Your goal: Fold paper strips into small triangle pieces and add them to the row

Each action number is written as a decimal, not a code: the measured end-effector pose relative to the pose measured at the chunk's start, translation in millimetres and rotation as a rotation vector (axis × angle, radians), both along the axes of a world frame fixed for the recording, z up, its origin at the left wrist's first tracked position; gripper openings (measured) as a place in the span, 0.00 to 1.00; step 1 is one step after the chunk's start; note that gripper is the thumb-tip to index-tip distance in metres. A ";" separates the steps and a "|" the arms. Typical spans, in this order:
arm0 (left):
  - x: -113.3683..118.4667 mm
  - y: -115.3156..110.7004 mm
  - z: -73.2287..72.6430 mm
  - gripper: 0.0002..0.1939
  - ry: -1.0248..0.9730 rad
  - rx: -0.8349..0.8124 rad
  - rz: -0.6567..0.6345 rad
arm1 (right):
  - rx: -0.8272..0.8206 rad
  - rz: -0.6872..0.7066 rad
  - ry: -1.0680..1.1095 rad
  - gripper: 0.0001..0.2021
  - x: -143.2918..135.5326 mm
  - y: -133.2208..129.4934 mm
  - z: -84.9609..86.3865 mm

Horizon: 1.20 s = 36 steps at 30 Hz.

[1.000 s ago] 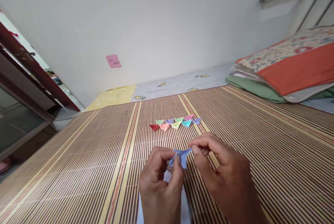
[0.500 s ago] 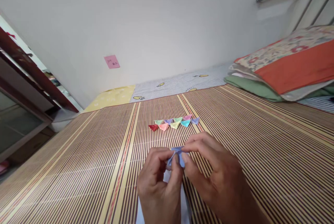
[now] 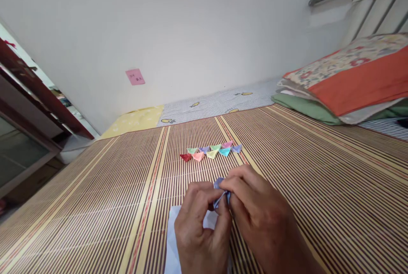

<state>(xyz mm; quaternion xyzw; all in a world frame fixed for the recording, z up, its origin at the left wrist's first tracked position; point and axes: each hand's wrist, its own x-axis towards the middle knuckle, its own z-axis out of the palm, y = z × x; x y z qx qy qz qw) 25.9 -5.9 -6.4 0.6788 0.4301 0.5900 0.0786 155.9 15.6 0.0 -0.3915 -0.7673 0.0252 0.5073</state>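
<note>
A small folded piece of blue paper (image 3: 218, 183) is pinched between both hands above the striped mat. My left hand (image 3: 202, 225) grips its near left side with thumb and fingers. My right hand (image 3: 259, 210) closes thumb and forefinger on its right side, and the fingers hide much of the paper. Under my left hand lies a pale sheet of paper (image 3: 172, 240), partly covered. Beyond the hands sit several small folded paper pieces in two staggered rows, among them a red piece (image 3: 185, 157), a yellow piece (image 3: 212, 154) and a turquoise piece (image 3: 225, 152).
The striped mat (image 3: 95, 197) covers the bed up to a checked sheet (image 3: 210, 106) and a yellow cloth (image 3: 137, 120) by the wall. Folded bedding with an orange band (image 3: 360, 89) lies at the right. A pink note (image 3: 135, 76) is on the wall.
The blue paper has been turned and is more covered by my fingers. Both hands have shifted slightly right, and my right hand has closed in. More of the pale sheet shows at the left.
</note>
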 end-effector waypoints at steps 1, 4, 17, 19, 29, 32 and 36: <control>-0.2 -0.4 -0.3 0.11 0.014 -0.002 0.003 | -0.004 0.001 -0.013 0.12 0.8 0.4 -0.3; -1.3 -1.4 -1.8 0.11 0.052 -0.009 0.021 | -0.044 0.001 -0.030 0.12 1.2 1.7 -0.5; -3.1 3.4 -3.4 0.07 -0.125 -0.033 0.172 | -0.082 0.026 0.150 0.15 -0.7 -2.7 13.7; -3.4 3.1 -5.0 0.06 -0.176 -0.038 0.197 | -0.144 -0.038 0.172 0.13 -0.2 -3.6 14.3; 8.0 -4.1 -3.0 0.03 -0.224 -0.147 0.165 | -0.420 0.032 0.281 0.09 -9.7 1.1 4.6; -3.7 -5.5 3.1 0.04 -0.190 -0.199 0.142 | -0.402 0.028 0.251 0.08 -0.4 2.4 8.5; -28.1 -8.2 12.4 0.15 -0.155 -0.267 -0.038 | -0.443 0.136 0.222 0.09 14.2 1.7 17.4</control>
